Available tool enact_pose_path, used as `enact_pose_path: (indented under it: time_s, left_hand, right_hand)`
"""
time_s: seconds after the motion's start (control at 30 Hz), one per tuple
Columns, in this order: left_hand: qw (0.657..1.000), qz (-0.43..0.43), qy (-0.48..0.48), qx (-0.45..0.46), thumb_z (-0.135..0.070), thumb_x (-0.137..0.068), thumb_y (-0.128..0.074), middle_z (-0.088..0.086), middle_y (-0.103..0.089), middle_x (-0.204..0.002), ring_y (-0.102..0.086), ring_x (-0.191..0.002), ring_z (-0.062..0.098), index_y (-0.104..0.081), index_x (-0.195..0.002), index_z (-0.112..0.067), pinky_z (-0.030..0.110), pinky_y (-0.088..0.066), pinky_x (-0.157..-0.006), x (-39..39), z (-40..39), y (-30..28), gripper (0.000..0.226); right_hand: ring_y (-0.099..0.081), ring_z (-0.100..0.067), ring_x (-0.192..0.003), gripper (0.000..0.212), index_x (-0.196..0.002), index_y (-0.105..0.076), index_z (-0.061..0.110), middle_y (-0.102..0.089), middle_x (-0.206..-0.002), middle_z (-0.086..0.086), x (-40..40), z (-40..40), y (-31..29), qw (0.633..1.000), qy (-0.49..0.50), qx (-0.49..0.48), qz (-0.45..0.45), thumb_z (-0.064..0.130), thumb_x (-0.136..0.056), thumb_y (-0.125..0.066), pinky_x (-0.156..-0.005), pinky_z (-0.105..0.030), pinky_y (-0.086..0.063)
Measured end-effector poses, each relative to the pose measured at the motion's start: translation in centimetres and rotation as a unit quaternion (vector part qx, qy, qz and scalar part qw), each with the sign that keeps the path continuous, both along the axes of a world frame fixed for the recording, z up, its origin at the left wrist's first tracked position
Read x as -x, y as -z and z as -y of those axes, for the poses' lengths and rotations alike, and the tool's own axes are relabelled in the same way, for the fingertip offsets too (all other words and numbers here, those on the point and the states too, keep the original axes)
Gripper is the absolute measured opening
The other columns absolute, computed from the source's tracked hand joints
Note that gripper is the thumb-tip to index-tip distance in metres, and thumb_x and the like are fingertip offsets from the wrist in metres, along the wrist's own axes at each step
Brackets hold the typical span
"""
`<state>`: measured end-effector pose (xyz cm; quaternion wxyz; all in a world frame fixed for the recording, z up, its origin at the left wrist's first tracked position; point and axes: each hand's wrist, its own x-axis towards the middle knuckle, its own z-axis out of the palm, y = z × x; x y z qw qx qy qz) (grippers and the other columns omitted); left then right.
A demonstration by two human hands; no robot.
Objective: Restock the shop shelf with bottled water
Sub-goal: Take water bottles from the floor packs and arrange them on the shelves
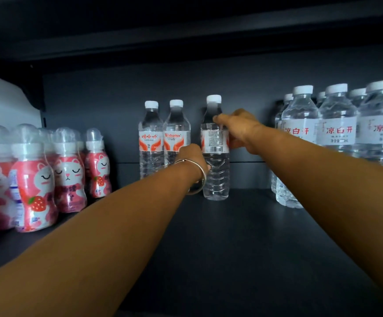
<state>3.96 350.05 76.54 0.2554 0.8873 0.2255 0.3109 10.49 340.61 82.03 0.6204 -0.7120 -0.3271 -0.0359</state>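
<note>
A person is reaching both arms into a dark shelf (243, 236) bay. The right hand (240, 129) is grasping a bottle (215, 161) at the shoulder and upper label, thumb and fingers curled round it. The left hand (192, 156) is lying against the bottle's lower left side, a bangle (199, 179) on the wrist; its fingers are hidden behind the hand, so whether this grip is clenching the bottle or only steadying it cannot be told.

The bottle is standing upright on the shelf, barcode side facing out, its white cap clear above the right grip. It is full, so it is likely handling as moderately heavy for its size. The thin ribbed plastic below the label is probably giving under a squeeze, and the smooth wall may be slippery; the labelled band and the shoulder, where the right grip is sitting, seem the firmest places to take hold. It is not fragile, but it is tall and narrow, so a sideways nudge could be tipping it.

Just left of the left grip, two matching bottles (164, 138) are standing side by side at the back. Right of the right grip, larger bottles (336, 133) are standing in rows. Far left of both grips, pink drinks (37, 179) with cat prints are crowding the edge. The shelf board is flat, dark and matt, with open floor in front of the grips; the shelf above is hanging low over the caps.
</note>
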Motion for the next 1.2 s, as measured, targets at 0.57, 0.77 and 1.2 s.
enact_pose_path:
  time_s: [0.57,0.77,1.2]
  left_hand:
    - [0.997,0.007,-0.036,-0.062,-0.023,-0.08,-0.072,0.015,-0.065,-0.108,-0.061,-0.1,0.028,-0.063,-0.103,0.001,0.027,-0.042,-0.074,0.0,0.0,-0.1,0.035]
    - [0.998,0.011,-0.028,-0.061,-0.023,-0.077,-0.074,0.011,-0.065,-0.108,-0.062,-0.1,0.027,-0.063,-0.106,-0.002,0.027,-0.044,-0.076,-0.4,0.1,0.0,0.038]
    - [0.992,0.04,-0.053,-0.103,-0.011,-0.084,-0.066,0.016,-0.066,-0.106,-0.062,-0.099,0.03,-0.064,-0.101,0.0,0.031,-0.047,-0.077,-0.3,-0.5,0.1,0.02]
  right_hand:
    - [-0.066,-0.021,-0.069,0.035,-0.107,-0.048,0.012,-0.066,-0.09,-0.009,-0.1,0.3,0.1,1.0,0.007,0.002,-0.013,0.04,-0.088,-0.06,-0.047,-0.027,-0.052]
    - [-0.067,-0.023,-0.076,0.035,-0.109,-0.053,0.012,-0.068,-0.093,-0.008,-0.3,0.6,0.4,0.999,0.0,0.038,-0.003,0.04,-0.089,-0.06,-0.063,-0.038,-0.058]
    - [-0.068,-0.036,-0.086,0.046,-0.125,-0.049,0.011,-0.065,-0.098,-0.014,1.1,-0.3,1.0,0.995,0.012,0.1,0.03,0.013,-0.083,-0.069,-0.074,-0.052,-0.056]
